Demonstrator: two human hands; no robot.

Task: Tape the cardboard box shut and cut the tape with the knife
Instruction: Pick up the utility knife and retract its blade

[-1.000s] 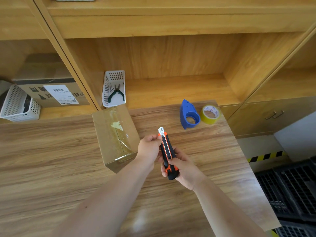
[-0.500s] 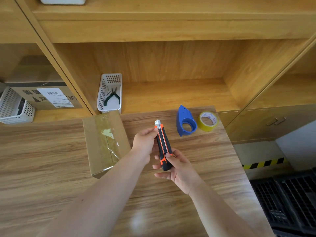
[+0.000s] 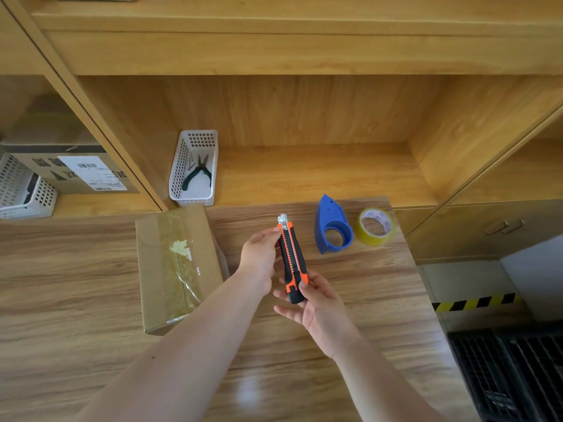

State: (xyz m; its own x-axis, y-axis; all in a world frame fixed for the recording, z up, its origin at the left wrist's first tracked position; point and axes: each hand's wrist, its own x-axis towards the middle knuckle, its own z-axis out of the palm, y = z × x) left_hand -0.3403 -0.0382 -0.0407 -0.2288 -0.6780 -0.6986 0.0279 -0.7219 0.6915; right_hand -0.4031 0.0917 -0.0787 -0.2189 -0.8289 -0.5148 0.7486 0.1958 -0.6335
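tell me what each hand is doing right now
left hand: pinches the upper end of the knife
right hand: holds the knife's lower end, thumb on top

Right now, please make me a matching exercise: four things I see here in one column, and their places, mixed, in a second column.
1 knife
2 pliers
3 tape roll
4 cardboard box

a in the white basket
b on the table beside the blue dispenser
c held by left hand and right hand
d on the table, left of both hands

Pairs: 1-c, 2-a, 3-b, 4-d
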